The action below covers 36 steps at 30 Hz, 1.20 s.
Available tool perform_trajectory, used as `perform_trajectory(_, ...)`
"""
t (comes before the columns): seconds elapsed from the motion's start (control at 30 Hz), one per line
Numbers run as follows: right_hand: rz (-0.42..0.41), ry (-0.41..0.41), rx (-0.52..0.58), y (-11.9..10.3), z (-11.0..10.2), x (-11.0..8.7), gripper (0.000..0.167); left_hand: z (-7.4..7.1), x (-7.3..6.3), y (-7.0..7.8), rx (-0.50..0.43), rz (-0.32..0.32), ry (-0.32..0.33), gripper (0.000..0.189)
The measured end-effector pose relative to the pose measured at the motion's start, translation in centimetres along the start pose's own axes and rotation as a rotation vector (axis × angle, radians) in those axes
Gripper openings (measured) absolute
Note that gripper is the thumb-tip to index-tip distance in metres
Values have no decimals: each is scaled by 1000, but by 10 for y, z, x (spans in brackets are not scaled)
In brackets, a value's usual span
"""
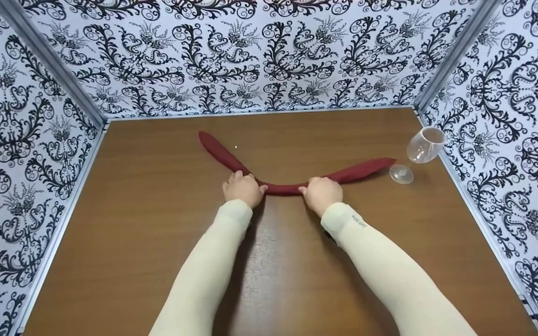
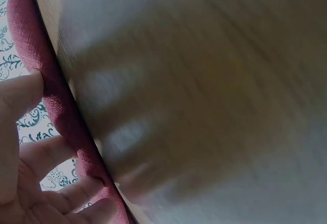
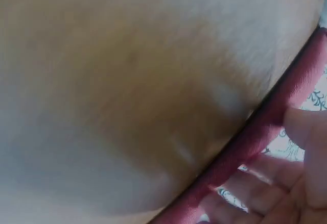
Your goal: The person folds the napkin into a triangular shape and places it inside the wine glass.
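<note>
A long, rolled red cloth napkin (image 1: 285,189) lies on the wooden table, bowed toward the person in the middle, with both ends angled away. My left hand (image 1: 242,189) grips it left of the middle; in the left wrist view the thumb and fingers (image 2: 43,155) meet the near side of the roll (image 2: 56,112). Right of the middle, my right hand (image 1: 323,193) holds the same roll (image 3: 271,117), its thumb and fingers (image 3: 265,178) against the cloth in the right wrist view. The palms hide part of the napkin in the head view.
A clear stemmed wine glass (image 1: 425,145) stands at the far right, its foot close to the napkin's right tip. Patterned panels (image 1: 250,60) wall the table (image 1: 157,261) at the back and both sides.
</note>
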State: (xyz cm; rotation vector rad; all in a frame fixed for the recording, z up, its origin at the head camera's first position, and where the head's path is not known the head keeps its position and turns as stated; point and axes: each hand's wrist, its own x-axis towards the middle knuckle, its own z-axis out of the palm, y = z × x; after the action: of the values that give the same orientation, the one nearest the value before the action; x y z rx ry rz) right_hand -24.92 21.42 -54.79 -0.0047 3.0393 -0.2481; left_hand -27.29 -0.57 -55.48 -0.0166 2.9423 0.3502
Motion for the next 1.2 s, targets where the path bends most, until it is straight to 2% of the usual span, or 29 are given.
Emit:
perform_trajectory(0.13, 58, -41, -41, 5, 1, 3, 67, -1, 0, -1, 3, 15, -7, 67)
perform_trajectory(0.27, 76, -106, 12, 6, -2, 6, 77, -1, 2, -6, 14, 27, -14, 68)
perform_trajectory(0.37, 75, -98, 25, 5, -1, 8, 81, -1, 4, -10, 12, 41, -33, 67)
perform_trajectory(0.63, 66, 23, -13, 1, 10, 13, 72, 2, 13, -18, -13, 109, -52, 58)
perform_trajectory(0.77, 57, 1, -18, -4, 9, 13, 69, 3, 14, -19, -14, 124, -43, 55)
perform_trajectory(0.97, 104, -60, -12, -4, 5, 9, 69, 4, 14, -18, -10, 120, -32, 52)
perform_trajectory(1.2, 29, -98, 48, -4, 6, 14, 66, 1, 14, -19, -21, 141, -74, 53)
